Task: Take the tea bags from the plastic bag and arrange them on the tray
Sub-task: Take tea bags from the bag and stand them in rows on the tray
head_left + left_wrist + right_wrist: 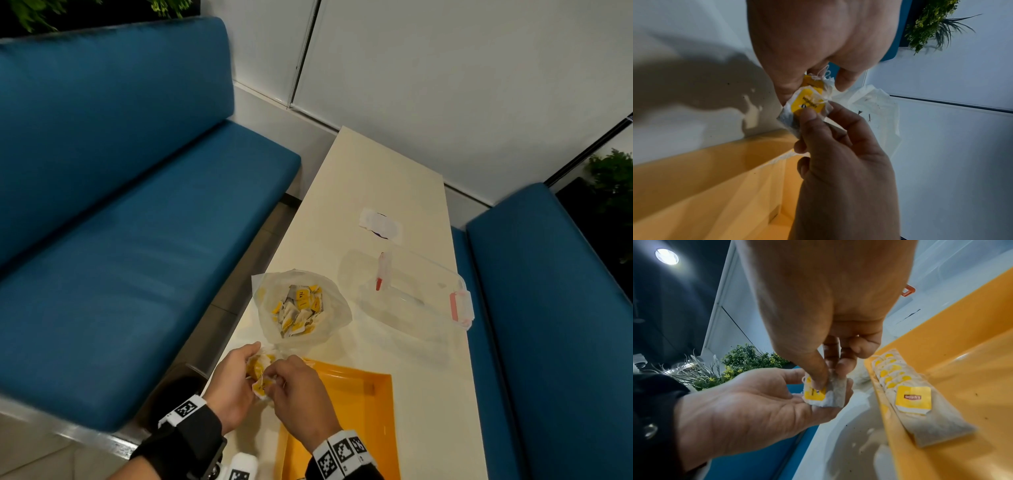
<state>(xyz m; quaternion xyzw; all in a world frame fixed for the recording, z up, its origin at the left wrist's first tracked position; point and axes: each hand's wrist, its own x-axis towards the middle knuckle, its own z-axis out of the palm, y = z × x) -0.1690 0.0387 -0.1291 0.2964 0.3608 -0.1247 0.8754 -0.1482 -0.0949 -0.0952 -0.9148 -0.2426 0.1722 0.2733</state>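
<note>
The strings look tangled, so pulling one tea bag [824, 392] free could tear its paper or drag a second bag out and drop it on the counter [387, 192] short of the tray [356, 411]. The left hand [233, 383] cups a small bunch of bags on its half-curled fingers, while the right hand [301, 394] pinches the top one between thumb and fingertips. A row of bags [898, 382] already lies along the tray's edge; the plastic bag [301, 308] sits just beyond.
</note>
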